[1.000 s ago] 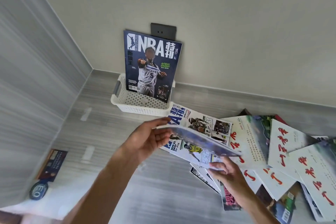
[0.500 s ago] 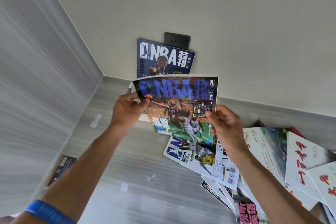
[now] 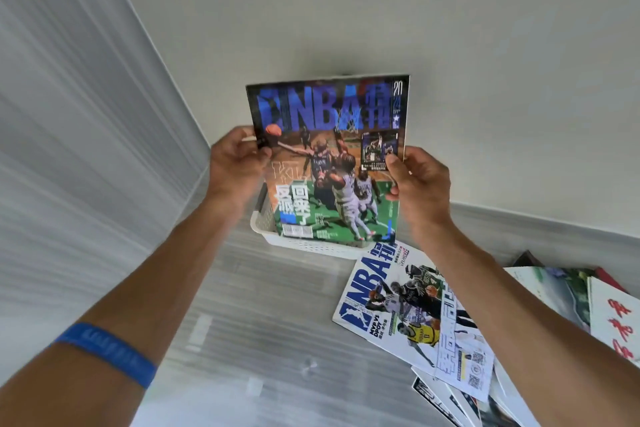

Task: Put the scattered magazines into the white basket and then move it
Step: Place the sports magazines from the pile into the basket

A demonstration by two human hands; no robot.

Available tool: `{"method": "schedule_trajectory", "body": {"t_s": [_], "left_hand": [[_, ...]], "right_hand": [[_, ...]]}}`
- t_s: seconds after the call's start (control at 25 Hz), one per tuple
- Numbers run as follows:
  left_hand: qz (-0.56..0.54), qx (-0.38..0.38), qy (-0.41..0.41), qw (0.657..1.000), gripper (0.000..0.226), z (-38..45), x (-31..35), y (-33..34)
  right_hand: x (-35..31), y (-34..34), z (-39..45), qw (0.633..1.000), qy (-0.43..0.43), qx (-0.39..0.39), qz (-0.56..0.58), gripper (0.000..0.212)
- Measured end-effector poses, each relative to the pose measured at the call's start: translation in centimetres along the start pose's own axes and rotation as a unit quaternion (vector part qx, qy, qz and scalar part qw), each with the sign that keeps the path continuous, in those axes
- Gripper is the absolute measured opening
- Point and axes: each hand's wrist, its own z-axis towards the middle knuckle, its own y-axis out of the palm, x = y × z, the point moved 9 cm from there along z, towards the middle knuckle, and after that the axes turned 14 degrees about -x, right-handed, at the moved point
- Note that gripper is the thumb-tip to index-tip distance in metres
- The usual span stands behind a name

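I hold an NBA magazine (image 3: 332, 156) with a blue title and a green court picture upright, its lower edge inside the white basket (image 3: 304, 247) against the far wall. My left hand (image 3: 237, 163) grips its left edge and my right hand (image 3: 417, 180) grips its right edge. It hides the magazine that stood in the basket behind it. A white-covered NBA magazine (image 3: 408, 308) lies flat just right of the basket, on top of several other scattered magazines (image 3: 464, 399).
More magazines with red characters (image 3: 616, 322) are piled at the right edge of the grey wood-grain surface (image 3: 263, 322). A striped grey wall (image 3: 86, 135) closes the left side and a pale wall (image 3: 450, 28) runs behind the basket.
Both hands lifted the magazine from the pile, turned it upright and carried it forward; its lower edge is now inside the basket, covering the magazine that stood there.
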Motion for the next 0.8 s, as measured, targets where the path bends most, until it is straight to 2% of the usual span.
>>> {"method": "schedule_trajectory", "body": {"t_s": [0.08,0.16,0.24,0.36,0.48,0.6,0.68,0.8], "left_hand": [[-0.001,0.029,0.030,0.999,0.032,2.4,1.3,-1.0],[0.055,0.045,0.032,0.997,0.026,4.5,1.1,-1.7],[0.103,0.068,-0.001,0.992,0.021,5.4,-1.2,-2.3],[0.129,0.082,-0.037,0.987,0.029,5.8,-4.9,-2.5],[0.106,0.059,-0.037,0.992,0.022,7.0,-6.5,-1.6],[0.103,0.014,-0.053,0.993,0.021,7.4,-6.6,0.4],[0.141,-0.054,-0.063,0.987,0.026,6.7,-6.1,2.5],[0.156,-0.048,-0.078,0.984,0.027,4.0,-6.0,3.1]], "right_hand": [[-0.7,0.3,2.4,0.997,-0.003,0.029,-0.077,0.010],[0.1,0.8,4.8,0.984,0.045,0.024,-0.173,0.010],[2.8,1.5,5.8,0.974,0.118,-0.008,-0.192,0.012],[5.8,1.7,5.6,0.964,0.158,-0.010,-0.213,0.013],[7.5,0.3,5.5,0.963,0.189,0.040,-0.187,0.012],[8.7,-0.2,5.6,0.968,0.201,0.041,-0.143,0.005],[9.1,0.2,5.6,0.974,0.199,0.012,-0.104,0.022],[8.9,0.6,3.8,0.972,0.205,-0.042,-0.107,0.040]]}}
